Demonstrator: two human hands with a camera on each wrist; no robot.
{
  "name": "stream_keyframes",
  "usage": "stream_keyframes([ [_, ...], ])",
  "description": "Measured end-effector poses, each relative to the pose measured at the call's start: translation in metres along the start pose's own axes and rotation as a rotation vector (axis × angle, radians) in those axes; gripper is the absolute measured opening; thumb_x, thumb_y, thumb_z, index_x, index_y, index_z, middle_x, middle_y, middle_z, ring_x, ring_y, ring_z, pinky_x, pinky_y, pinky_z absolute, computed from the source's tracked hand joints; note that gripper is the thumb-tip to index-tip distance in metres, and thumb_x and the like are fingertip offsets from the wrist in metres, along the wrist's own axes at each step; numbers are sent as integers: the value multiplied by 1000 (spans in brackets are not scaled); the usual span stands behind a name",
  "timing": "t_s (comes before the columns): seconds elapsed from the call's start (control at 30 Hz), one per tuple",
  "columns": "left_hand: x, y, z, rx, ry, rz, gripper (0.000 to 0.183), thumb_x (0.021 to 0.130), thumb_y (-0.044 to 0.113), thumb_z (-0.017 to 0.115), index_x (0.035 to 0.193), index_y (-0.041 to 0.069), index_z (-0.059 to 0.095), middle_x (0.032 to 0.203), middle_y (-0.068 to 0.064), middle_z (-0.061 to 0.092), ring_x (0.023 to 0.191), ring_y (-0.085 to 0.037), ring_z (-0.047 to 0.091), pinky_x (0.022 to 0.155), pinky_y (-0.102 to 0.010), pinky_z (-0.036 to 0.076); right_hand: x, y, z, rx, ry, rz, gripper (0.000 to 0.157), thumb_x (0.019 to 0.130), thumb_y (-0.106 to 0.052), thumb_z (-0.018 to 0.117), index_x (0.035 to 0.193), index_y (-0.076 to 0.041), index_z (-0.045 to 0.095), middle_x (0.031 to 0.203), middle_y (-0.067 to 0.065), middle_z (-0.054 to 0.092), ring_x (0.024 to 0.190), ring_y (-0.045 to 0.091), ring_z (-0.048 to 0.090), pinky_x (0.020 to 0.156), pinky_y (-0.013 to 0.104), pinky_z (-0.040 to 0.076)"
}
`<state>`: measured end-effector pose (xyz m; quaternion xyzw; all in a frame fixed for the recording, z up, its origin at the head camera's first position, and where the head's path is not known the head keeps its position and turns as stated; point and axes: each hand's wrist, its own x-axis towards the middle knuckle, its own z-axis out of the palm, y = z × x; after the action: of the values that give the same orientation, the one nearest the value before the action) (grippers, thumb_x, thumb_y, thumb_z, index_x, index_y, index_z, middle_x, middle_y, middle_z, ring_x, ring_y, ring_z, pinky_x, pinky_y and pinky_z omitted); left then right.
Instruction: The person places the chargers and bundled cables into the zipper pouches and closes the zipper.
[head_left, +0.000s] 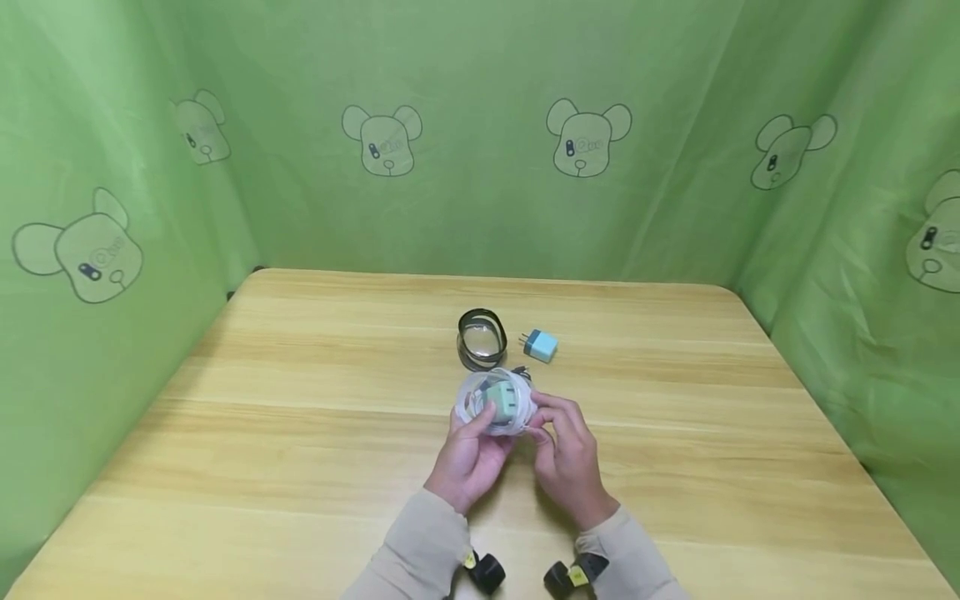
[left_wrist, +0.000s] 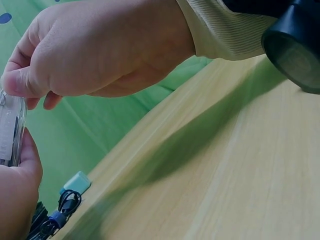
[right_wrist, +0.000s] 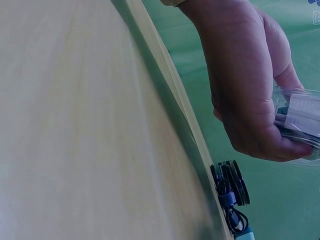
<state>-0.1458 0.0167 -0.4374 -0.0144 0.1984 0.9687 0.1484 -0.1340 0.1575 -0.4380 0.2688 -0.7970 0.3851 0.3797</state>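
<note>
My left hand [head_left: 468, 462] holds a small clear round case [head_left: 468, 392] with a whitish rim, its thumb lying across the front. Inside the case sit a pale green charger plug [head_left: 504, 398] and what looks like a coiled white cable. At the case's right edge, my right hand [head_left: 566, 458] pinches the rim between thumb and curled fingers; the exact bit pinched is too small to tell. The left wrist view shows the right hand [left_wrist: 110, 50] at the edge of the case [left_wrist: 9, 130]. In the right wrist view, the left hand [right_wrist: 245, 85] grips the case [right_wrist: 302, 112].
Just beyond the hands lie a black-rimmed clear round case [head_left: 482, 364], a blue charger plug [head_left: 542, 346] with its prongs pointing left, and a black cable [right_wrist: 226, 187] bundled with a blue strap. Green curtains [head_left: 480, 217] surround the wooden table [head_left: 300, 467] at the back and sides.
</note>
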Motion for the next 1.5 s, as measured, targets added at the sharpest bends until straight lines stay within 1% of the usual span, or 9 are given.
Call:
stream_keyframes([
  [0.1,0,0,0,15,3,-6,67,98,-1,45,151,26,13,152,-15,28,130,-33,43,108,-42,38,0,1,1,7,28,-14,9,84,6,62,84,2,54,109,23,61,102,41,61,102,26,43],
  [0.2,0,0,0,22,19,-16,68,98,0,45,151,27,12,152,-15,28,132,-34,42,108,-43,38,0,3,2,12,70,-44,7,85,3,61,84,1,54,107,21,63,99,39,62,99,26,45],
  [0.43,-1,1,1,22,30,-35,73,97,0,48,151,30,10,152,-16,27,133,-34,40,108,-42,38,-1,4,3,-4,137,-34,23,72,19,65,84,2,54,103,20,65,94,36,65,96,24,48],
  [0.67,-2,1,2,18,19,-29,72,97,-1,48,148,32,8,153,-14,25,131,-34,42,107,-43,39,-2,5,4,4,174,-35,17,73,15,66,82,4,55,92,19,62,85,33,62,95,19,47],
  [0.87,-1,3,0,25,18,-11,77,96,0,51,149,33,8,153,-13,25,131,-33,42,107,-43,39,-1,4,3,37,150,-46,19,72,16,68,81,4,57,88,17,61,82,31,61,91,20,49],
  [1.0,-1,4,0,14,6,6,76,95,0,52,150,31,9,153,-13,25,133,-34,40,108,-44,38,0,2,2,31,118,-41,20,72,15,68,82,2,57,96,18,63,90,33,62,96,22,47],
  [1.17,-2,4,-1,-11,3,19,71,96,1,51,151,26,13,153,-14,27,133,-33,39,109,-44,37,1,0,1,61,78,-37,12,77,9,66,82,0,58,104,16,65,98,33,60,98,24,46],
  [1.27,0,4,-1,-16,14,25,69,97,3,51,151,24,15,152,-14,30,132,-32,41,108,-42,38,2,0,1,82,67,-44,11,76,7,67,81,0,60,103,15,66,97,32,60,97,24,46],
  [1.5,0,3,-1,-10,31,28,61,100,10,49,150,20,16,152,-14,32,132,-28,43,109,-38,37,2,-2,1,118,49,-44,21,68,12,76,80,-1,65,100,14,67,94,31,61,95,22,48],
])
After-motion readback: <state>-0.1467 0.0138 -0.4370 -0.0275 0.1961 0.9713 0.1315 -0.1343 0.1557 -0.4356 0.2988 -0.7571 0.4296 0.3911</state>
